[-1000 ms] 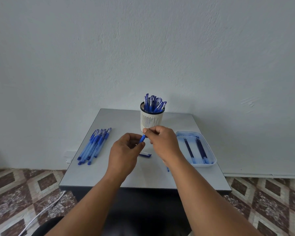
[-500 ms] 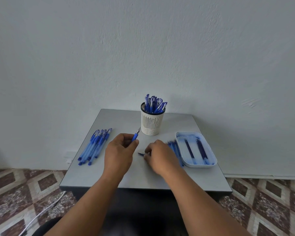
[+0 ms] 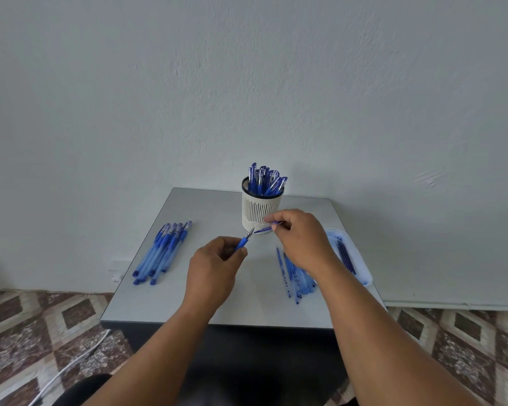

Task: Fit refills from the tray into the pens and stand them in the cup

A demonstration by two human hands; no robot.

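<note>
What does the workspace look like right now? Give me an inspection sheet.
Surface: small grey table against a pale wall.
Job's things: slotted cup at the back, holding capped pens; row of pens lying at left; loose pile of pen parts at right, beside the tray with a few refills.
Clutter: nothing seen.
Grips: left hand holds a pen, tip up; right hand pinches a cap close to that tip.
Cables: white cable on the floor at left.
Surroundings: patterned floor tiles, white wall socket.
</note>
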